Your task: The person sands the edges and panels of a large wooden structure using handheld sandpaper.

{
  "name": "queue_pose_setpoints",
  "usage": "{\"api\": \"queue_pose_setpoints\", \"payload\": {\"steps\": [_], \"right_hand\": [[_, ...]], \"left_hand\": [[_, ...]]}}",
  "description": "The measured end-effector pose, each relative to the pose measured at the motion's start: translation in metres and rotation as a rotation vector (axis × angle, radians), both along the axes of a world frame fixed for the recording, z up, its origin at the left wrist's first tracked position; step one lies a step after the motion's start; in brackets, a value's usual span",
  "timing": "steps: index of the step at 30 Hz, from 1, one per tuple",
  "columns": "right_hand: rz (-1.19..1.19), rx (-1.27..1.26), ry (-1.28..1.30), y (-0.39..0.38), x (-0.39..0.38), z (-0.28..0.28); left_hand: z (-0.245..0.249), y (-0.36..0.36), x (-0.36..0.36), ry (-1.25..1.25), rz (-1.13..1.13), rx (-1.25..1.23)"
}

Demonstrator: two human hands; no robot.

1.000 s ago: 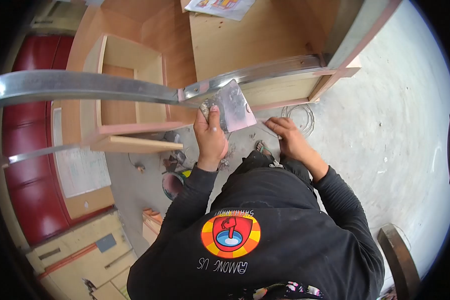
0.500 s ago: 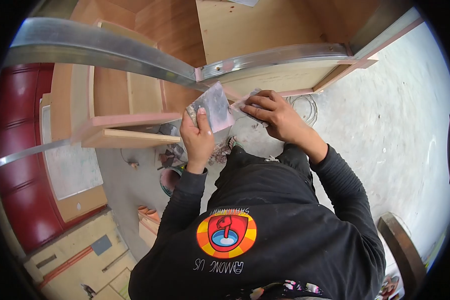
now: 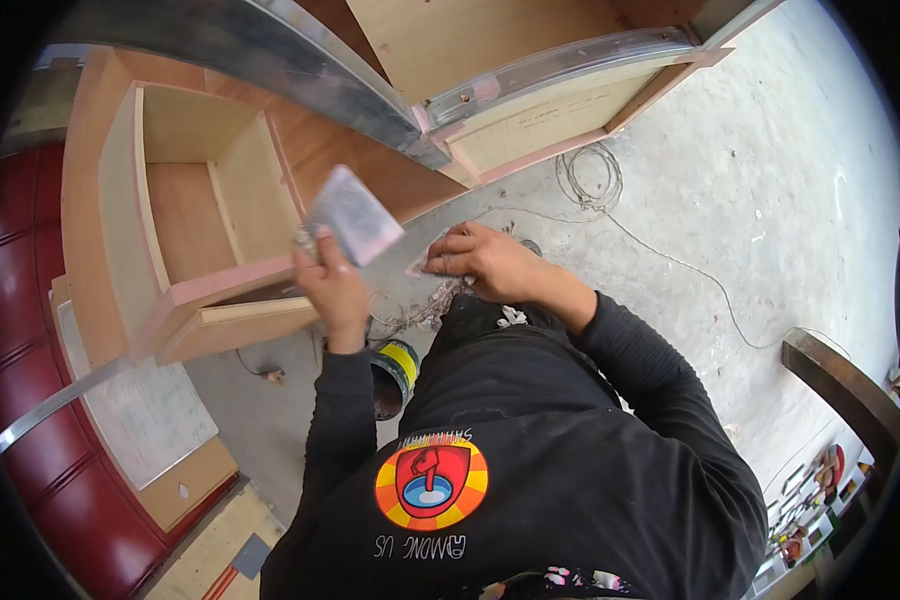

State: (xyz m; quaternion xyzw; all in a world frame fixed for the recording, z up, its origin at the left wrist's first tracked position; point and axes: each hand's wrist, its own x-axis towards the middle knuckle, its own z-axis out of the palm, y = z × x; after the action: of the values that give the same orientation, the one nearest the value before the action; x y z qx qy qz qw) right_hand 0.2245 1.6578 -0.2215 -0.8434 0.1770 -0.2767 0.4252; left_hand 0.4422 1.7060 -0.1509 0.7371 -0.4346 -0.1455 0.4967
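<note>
My left hand [image 3: 334, 304] is closed around the edge of a flat, roughly square putty scraper [image 3: 355, 215], grey and smeared with pink filler. To its right, my right hand [image 3: 500, 262] grips a second flat putty scraper [image 3: 418, 268], mostly covered by the fingers, with a pinkish corner showing. The two scrapers are apart. Both hands are in front of my body, above the floor and near a wooden cabinet box [image 3: 210, 285] whose front edges carry pink filler.
A metal bar [image 3: 320, 80] crosses ahead, by a wooden panel [image 3: 550, 120] with pink edges. A bucket [image 3: 395, 372] stands by my legs, near debris. A coiled cable [image 3: 590, 180] lies on the concrete floor [image 3: 690, 220]. A dark curved beam [image 3: 840, 385] is at right.
Both hands have moved left in view, and the scrapers are farther apart. The view has turned, showing more of the open cabinet box, the bucket and the cable.
</note>
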Motion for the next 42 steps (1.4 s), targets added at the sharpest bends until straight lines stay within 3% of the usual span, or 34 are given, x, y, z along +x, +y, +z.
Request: {"api": "queue_pose_setpoints", "payload": {"steps": [2, 3, 5, 6, 9, 10, 13, 15, 16, 17, 19, 20, 21, 24, 27, 42], "right_hand": [[-0.018, 0.46, -0.159, 0.004, 0.005, -0.038], [-0.011, 0.455, -0.161, 0.001, 0.007, -0.041], [-0.179, 1.396, -0.654, -0.007, 0.013, -0.05], [-0.097, 1.48, -0.849, -0.012, 0.011, -0.048], [0.107, 1.54, -1.124, -0.02, 0.014, -0.052], [0.102, 1.54, -1.137, -0.019, 0.017, -0.049], [-0.016, 1.678, -1.185, -0.023, 0.026, -0.054], [-0.304, 1.21, -0.784, -0.02, 0.033, -0.065], [-0.436, 0.788, -0.529, -0.021, 0.033, -0.065], [-0.449, 0.79, -0.535, -0.023, 0.032, -0.066], [-0.664, -0.231, -0.133, -0.026, 0.033, -0.068], [-0.73, -0.374, -0.074, -0.03, 0.035, -0.08], [-0.737, -0.366, -0.073, -0.034, 0.036, -0.084], [-0.868, -0.659, 0.058, -0.047, 0.039, -0.091], [-0.844, -0.721, 0.061, -0.055, 0.044, -0.093], [-0.956, -0.807, 0.02, -0.074, 0.066, -0.108]], "left_hand": [[0.005, 0.002, 0.015, 0.149, 0.126, -0.103], [0.009, 0.005, 0.022, 0.219, 0.116, -0.146], [0.009, 0.009, 0.034, 0.279, 0.104, -0.198], [0.007, 0.017, 0.038, 0.303, 0.077, -0.18], [0.007, 0.034, 0.038, 0.44, 0.063, -0.14], [0.009, 0.037, 0.038, 0.552, 0.081, -0.122], [0.003, 0.046, 0.046, 0.551, 0.065, -0.017], [-0.002, 0.046, 0.058, 0.553, 0.019, 0.019], [-0.004, 0.044, 0.063, 0.544, -0.021, 0.05], [-0.006, 0.043, 0.067, 0.535, -0.06, 0.078], [-0.006, 0.042, 0.076, 0.487, -0.097, 0.125], [-0.006, 0.042, 0.08, 0.44, -0.119, 0.156], [-0.008, 0.042, 0.085, 0.437, -0.124, 0.165], [-0.012, 0.044, 0.101, 0.308, -0.192, 0.242], [-0.014, 0.047, 0.111, 0.292, -0.217, 0.281], [-0.014, 0.049, 0.126, 0.22, -0.261, 0.366]]}}
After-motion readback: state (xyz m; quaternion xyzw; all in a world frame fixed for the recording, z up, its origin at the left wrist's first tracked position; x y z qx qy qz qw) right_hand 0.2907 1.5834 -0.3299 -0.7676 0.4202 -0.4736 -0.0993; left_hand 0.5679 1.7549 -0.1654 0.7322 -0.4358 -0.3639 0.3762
